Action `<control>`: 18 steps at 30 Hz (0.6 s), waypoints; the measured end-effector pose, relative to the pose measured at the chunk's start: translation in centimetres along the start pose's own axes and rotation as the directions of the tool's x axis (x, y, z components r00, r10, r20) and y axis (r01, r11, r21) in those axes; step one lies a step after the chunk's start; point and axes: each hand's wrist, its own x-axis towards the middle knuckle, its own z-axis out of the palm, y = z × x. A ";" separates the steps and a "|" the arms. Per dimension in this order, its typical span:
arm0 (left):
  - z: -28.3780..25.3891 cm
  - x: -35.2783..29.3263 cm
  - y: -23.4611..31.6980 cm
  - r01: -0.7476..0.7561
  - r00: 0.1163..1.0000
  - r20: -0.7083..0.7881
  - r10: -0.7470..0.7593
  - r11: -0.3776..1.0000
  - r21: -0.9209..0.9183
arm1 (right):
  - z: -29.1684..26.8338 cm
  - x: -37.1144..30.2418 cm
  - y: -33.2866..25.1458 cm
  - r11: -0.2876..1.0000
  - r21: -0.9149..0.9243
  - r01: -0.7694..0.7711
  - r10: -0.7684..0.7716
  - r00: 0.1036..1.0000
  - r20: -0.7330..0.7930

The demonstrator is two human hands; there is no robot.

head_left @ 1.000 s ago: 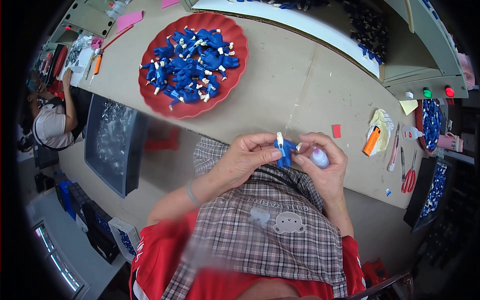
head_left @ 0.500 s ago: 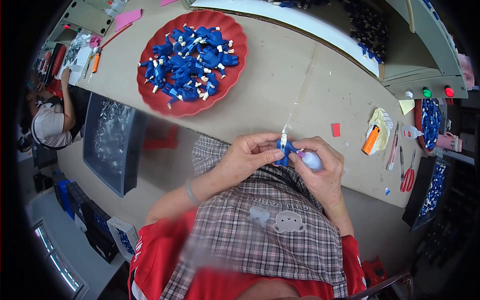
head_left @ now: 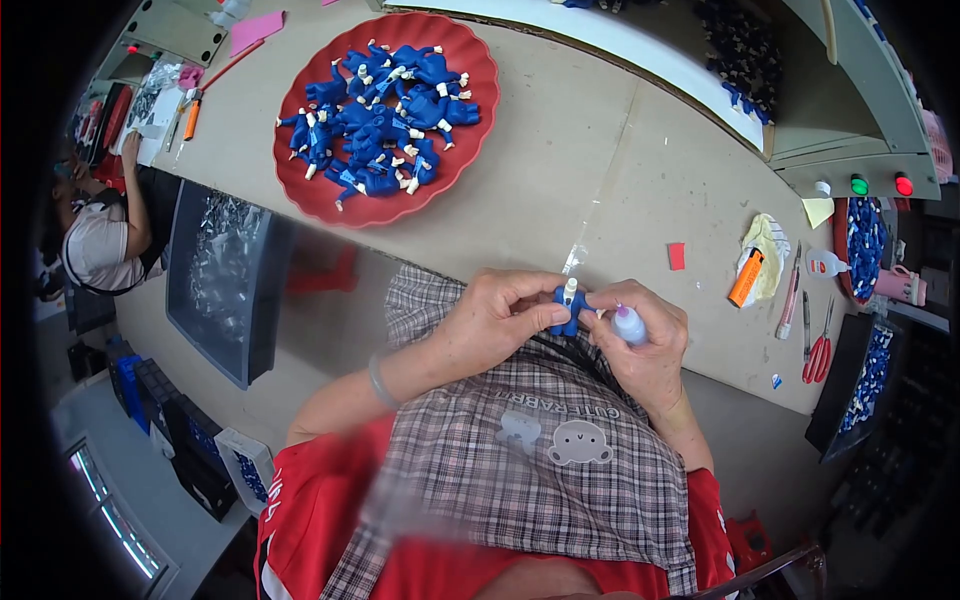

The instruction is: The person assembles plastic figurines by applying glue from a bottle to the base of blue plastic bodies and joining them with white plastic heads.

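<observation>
My left hand [head_left: 498, 318] pinches a small blue toy figure [head_left: 569, 307] with a white peg on top, just over the table's near edge and above my checked apron. My right hand [head_left: 645, 345] touches the figure's right side and grips a small pale bottle [head_left: 629, 325] in its fingers. Farther up the table stands a round red tray [head_left: 318, 196] heaped with several more blue figures [head_left: 375, 120] with white pegs.
An orange cutter [head_left: 746, 277] on a yellow cloth, a red scrap [head_left: 677, 256], scissors [head_left: 817, 350] and a small glue bottle [head_left: 823, 264] lie at the right. A dark bin [head_left: 215, 280] of clear parts stands to my left. Another person [head_left: 100, 235] sits far left.
Both hands drew closer together and slightly nearer to me. The figure now stands upright with its white peg on top, and my right hand has closed in against it.
</observation>
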 end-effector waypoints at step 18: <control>0.1 -0.2 -0.5 -0.014 1.000 0.010 0.013 0.995 0.098 | 0.1 -0.5 0.7 0.993 0.116 -0.024 0.020 0.999 0.042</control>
